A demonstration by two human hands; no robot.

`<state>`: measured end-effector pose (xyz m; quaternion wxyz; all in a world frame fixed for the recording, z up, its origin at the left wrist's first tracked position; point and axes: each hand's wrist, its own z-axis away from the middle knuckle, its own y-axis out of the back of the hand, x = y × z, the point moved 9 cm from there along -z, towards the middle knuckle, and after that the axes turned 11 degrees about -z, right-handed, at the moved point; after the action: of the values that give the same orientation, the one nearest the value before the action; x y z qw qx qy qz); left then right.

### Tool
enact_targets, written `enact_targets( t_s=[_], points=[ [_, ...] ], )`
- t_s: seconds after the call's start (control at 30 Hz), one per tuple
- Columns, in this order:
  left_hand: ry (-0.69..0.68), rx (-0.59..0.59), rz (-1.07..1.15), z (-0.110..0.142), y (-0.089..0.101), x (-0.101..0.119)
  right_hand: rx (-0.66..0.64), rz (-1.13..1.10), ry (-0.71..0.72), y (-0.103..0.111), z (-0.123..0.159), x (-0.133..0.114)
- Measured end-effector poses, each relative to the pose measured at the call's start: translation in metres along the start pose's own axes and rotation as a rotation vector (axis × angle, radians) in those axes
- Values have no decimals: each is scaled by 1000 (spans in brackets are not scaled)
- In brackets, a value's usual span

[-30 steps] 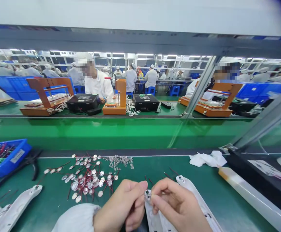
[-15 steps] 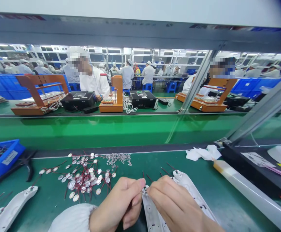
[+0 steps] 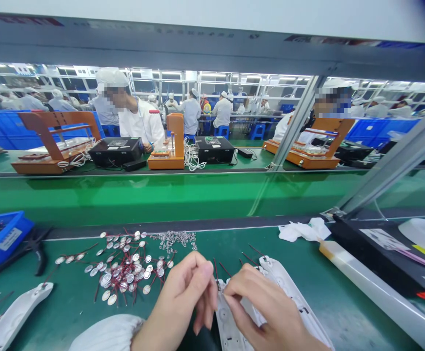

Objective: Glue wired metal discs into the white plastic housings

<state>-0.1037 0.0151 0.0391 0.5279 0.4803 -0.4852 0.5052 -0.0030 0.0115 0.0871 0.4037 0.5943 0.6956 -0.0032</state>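
Note:
My left hand (image 3: 183, 297) is beside the end of a white plastic shell (image 3: 227, 326), thumb against the curled index finger; whatever it may grip is hidden. Over the same shell, my right hand (image 3: 267, 307) has its thumb and index finger nearly together near small metal parts at the shell's tip. What sits in that pinch is too small to name. A second white shell (image 3: 289, 282) lies to the right, partly behind my right hand. Thin red wires stick up from the shells' far ends. Left of my hands is a pile of silver discs with red wires (image 3: 128, 268).
Small clear pieces (image 3: 177, 240) lie behind the discs. At left are a blue bin (image 3: 10, 239), black-handled pliers (image 3: 38, 251) and another white shell (image 3: 18, 317). A long white bar (image 3: 373, 287), crumpled tissue (image 3: 303, 230) and a black box (image 3: 373, 243) stand right. Co-workers sit beyond the green belt (image 3: 161, 195).
My left hand has lifted slightly off the shell's tip and its lower fingers have loosened. My right thumb has come into view, lower down. The view has shifted slightly.

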Motion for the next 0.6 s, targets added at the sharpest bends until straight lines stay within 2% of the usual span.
enact_targets(
  t_s=[0.13,0.17,0.23,0.33,0.6],
  points=[
    [-534,193,-384,16,11,46,100,-354,-404,-1,5,37],
    [-647,205,-483,22,8,53,98,-462,-521,-5,8,45],
    [-784,204,-619,28,3,58,96,-655,-715,-13,16,57],
    [-853,201,-694,31,-1,60,78,-820,-858,-23,22,60],
    [-853,210,-749,30,0,65,23,-1059,-911,-32,23,54]
  ],
)
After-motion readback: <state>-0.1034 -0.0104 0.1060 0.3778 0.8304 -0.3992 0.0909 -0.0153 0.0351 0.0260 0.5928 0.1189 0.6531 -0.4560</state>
